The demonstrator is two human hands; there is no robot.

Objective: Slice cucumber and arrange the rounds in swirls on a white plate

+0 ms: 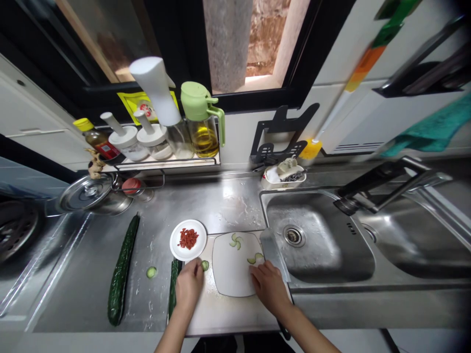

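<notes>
A white square plate (235, 272) lies on a light cutting board (206, 314). Near its top edge, thin green slices (236, 241) form a swirl, and more slices (255, 258) lie at its right edge. My right hand (268, 284) is closed at that edge, fingertips by these slices; what it pinches is too small to name. My left hand (190, 284) is closed beside a cut cucumber piece (174, 284), near a small green slice (205, 265); its fingertips are blurred. A knife (274, 255) lies right of the plate. A round white dish (188, 240) holds chopped red bits.
A whole cucumber (123, 269) and a cucumber end (151, 272) lie on the steel counter at left. The sink (320, 235) and black faucet (371, 184) are at right. Behind stand a lidded pot (90, 193), a seasoning rack (165, 164) and a green-topped oil bottle (201, 120).
</notes>
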